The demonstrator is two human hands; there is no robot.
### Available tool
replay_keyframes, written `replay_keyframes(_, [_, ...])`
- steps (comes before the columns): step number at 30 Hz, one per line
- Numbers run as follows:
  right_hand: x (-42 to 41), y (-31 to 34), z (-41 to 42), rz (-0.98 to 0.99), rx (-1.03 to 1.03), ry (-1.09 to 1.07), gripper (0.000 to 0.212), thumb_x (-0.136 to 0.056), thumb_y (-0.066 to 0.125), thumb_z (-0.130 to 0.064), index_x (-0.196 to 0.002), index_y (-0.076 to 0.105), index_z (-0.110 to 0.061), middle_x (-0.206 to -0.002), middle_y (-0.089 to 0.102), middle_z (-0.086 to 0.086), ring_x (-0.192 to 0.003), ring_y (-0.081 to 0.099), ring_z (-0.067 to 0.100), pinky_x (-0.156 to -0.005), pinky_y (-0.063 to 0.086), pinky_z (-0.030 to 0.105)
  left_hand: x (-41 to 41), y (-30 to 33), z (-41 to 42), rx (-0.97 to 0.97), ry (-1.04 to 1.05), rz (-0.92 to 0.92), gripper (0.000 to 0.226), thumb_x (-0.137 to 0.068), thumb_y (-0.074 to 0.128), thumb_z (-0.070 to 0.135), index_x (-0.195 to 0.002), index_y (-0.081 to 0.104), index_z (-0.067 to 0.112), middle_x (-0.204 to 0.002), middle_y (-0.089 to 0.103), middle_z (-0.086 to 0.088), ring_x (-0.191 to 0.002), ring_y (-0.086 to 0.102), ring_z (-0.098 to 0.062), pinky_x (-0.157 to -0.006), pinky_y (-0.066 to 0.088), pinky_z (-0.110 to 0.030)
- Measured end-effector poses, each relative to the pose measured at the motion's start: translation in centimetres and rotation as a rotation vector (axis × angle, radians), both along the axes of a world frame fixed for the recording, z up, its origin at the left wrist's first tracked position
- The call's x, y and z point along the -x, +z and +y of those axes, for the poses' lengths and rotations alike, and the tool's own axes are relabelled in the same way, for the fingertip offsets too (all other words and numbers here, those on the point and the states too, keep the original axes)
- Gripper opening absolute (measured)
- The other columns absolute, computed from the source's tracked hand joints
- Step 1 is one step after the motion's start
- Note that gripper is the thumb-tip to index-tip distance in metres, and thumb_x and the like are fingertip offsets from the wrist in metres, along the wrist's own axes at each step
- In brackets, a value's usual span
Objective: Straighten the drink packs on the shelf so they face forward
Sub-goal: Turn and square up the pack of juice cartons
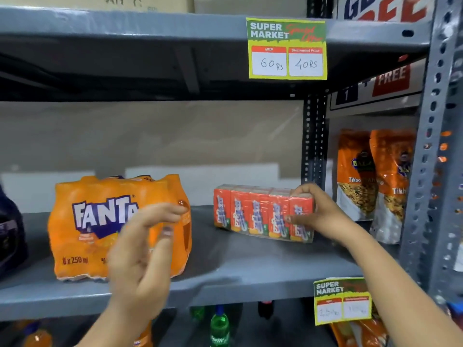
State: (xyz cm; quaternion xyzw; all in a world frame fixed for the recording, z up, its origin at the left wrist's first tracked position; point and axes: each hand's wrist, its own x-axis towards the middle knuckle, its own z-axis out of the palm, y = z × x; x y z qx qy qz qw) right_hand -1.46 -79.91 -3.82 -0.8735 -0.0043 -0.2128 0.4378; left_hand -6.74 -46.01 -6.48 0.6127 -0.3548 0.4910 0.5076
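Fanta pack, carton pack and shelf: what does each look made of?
Fanta pack: glossy orange plastic shrink film, creased over the bottle shapes.
Carton pack: probably printed paperboard boxes in clear film; highlights run across them where the right hand grips.
Shelf: seemingly grey painted metal, matte, with perforated uprights.

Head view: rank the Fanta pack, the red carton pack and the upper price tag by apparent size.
1. Fanta pack, clearly largest, though nearest the camera.
2. Red carton pack and upper price tag look about alike; I won't rank them.
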Motion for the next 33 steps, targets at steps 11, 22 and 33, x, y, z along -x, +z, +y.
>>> replay_keyframes(11, [3.6,-2.2,3.6,-0.175,-0.041,-0.076,0.04,-0.087,0.051,-0.072,-0.116,0.045,-0.046,-0.12,0.061,0.001,-0.106,0.065,0.022,-0.088,0.055,0.041,-4.7,1.7,-8.5,-0.143,-0.314,1.01,0.021,-0.104,0.055,0.01,-0.115,0.073,0.013,-0.118,0.076,-0.006,-0.114,0.071,-0.023,-0.099,0.056,-0.033])
replay_keyframes(22, [5.6,-3.6,4.7,-0.35,-0.631,0.079,0.106,-0.044,0.038,-0.106,-0.106,0.059,-0.023,-0.087,0.079,0.013,-0.08,0.078,0.024,-0.068,0.061,0.031,-4.7,4.0,-10.5,-0.197,-0.44,1.129,0.088,-0.071,0.051,0.079,-0.138,0.062,0.022,-0.127,0.074,0.0,-0.119,0.068,-0.022,-0.11,0.049,-0.042])
replay_keyframes(33, [4.3,-3.3,5.8,-0.035,-0.915,0.327,0.081,-0.084,0.018,-0.076,-0.126,0.051,-0.015,-0.103,0.076,0.03,-0.1,0.075,0.04,-0.091,0.057,0.05,-5.6,3.5,-10.1,-0.111,-0.098,1.043,0.064,-0.066,0.083,0.06,-0.115,0.059,0.026,-0.108,0.076,0.005,-0.097,0.074,-0.016,-0.093,0.06,-0.042])
